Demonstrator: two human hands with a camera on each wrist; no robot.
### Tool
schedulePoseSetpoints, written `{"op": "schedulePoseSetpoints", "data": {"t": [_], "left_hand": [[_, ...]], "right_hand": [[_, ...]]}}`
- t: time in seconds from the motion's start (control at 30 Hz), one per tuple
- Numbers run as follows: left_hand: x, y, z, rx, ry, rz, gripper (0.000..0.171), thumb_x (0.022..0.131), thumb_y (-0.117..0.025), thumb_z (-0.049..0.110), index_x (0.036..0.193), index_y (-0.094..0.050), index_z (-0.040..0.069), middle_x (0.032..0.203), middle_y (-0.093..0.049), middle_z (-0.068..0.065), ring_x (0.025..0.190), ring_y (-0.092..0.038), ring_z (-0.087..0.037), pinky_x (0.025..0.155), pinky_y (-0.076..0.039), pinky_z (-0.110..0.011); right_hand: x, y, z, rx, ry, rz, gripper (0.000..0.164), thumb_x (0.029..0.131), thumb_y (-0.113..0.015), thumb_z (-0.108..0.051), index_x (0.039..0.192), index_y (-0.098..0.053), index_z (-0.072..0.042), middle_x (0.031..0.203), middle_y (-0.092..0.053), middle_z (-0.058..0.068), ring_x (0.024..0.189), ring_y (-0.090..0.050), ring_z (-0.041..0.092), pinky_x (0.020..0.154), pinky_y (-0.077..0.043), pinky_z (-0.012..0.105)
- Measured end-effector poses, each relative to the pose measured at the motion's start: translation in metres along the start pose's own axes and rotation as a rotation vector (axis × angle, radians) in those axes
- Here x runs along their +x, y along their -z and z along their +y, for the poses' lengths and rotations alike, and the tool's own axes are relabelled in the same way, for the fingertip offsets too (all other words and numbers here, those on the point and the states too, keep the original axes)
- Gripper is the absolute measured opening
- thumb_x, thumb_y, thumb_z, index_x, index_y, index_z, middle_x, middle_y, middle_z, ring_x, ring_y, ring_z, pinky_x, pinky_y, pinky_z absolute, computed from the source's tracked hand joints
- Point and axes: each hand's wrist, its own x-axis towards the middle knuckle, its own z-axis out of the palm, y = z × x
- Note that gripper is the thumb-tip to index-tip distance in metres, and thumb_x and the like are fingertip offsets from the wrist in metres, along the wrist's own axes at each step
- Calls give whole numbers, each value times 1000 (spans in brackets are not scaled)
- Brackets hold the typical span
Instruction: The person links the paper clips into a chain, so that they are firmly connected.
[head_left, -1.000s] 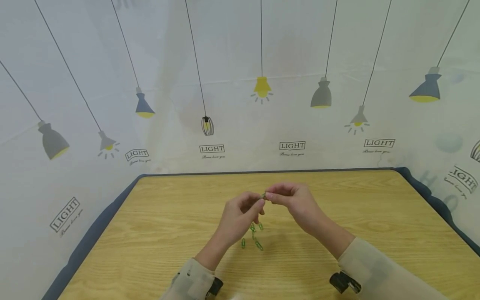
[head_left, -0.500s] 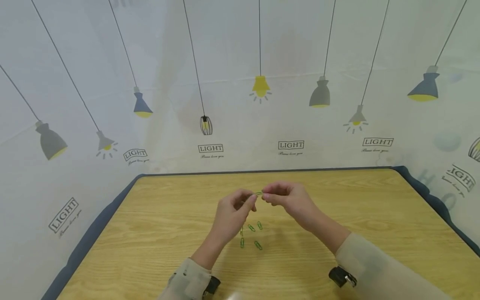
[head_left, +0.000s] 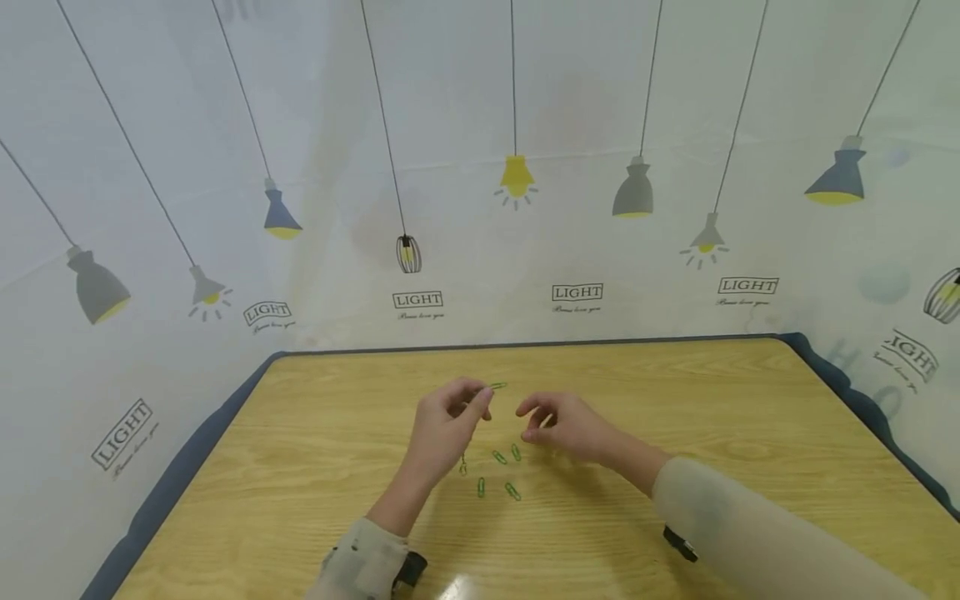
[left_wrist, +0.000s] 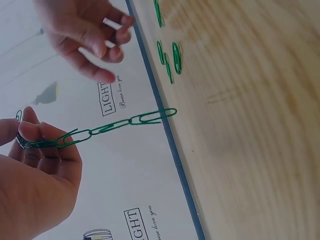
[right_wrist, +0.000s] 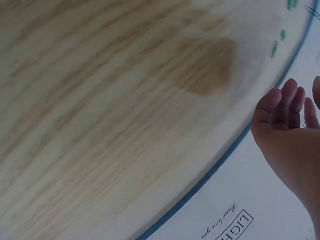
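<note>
We see the left hand (head_left: 450,421) raised above the wooden table (head_left: 315,467), its forearm slanting up from the lower edge, thumb and index finger pinching a chain of green paper clips (left_wrist: 110,126) near one end; a clip pokes out past the fingertips. Beside it, apart, hangs the right hand (head_left: 566,423), its forearm reaching in from the lower right corner. Its fingers bend loosely around nothing, and we notice a gap between thumb and index finger. Four loose paper clips (head_left: 499,457) lie on the table on the near side of the hands.

From the head, we make out only the chain's tail below the left hand; the left wrist view shows us linked clips trailing from the fingers. The right wrist view cuts off part of the right hand, and the clips there are blurred.
</note>
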Motion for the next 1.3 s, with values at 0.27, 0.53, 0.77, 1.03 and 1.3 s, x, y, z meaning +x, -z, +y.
{"op": "schedulePoseSetpoints", "data": {"t": [0.27,0.53,0.77,1.03,1.3], "left_hand": [[6,7,-10,5,45,-2,18,108,-66,31,111,-77,17,88,-74,-6,62,-55,-13,56,-46,-22],[9,10,-14,11,67,-61,17,107,-66,28,110,-77,14,89,-74,-7,64,-59,-16,61,-54,-27],[9,9,-21,16,112,-87,18,106,-68,30,110,-77,14,92,-75,-7,67,-60,-16,62,-53,-27],[7,11,-24,3,116,-90,19,106,-68,32,110,-78,15,93,-75,-8,67,-60,-16,61,-50,-25],[5,12,-26,13,131,-103,19,106,-68,30,111,-78,15,93,-75,-8,68,-60,-17,63,-52,-25]], "right_hand": [[8,-6,9,-180,11,-143,37,97,-79,-10,132,-66,-9,98,-67,4,86,-60,15,79,-53,31],[18,1,11,-189,24,-252,30,98,-79,-16,126,-69,-18,98,-60,5,89,-52,18,79,-44,34],[19,2,13,-155,-20,-269,28,97,-80,-18,121,-68,-21,90,-56,3,76,-51,16,69,-43,31],[19,-3,14,-252,0,-231,20,96,-81,-22,112,-70,-23,84,-58,0,71,-52,14,68,-44,31],[19,-9,20,-253,-13,-217,17,97,-80,-25,111,-71,-27,90,-61,0,81,-55,17,74,-45,35]]}}
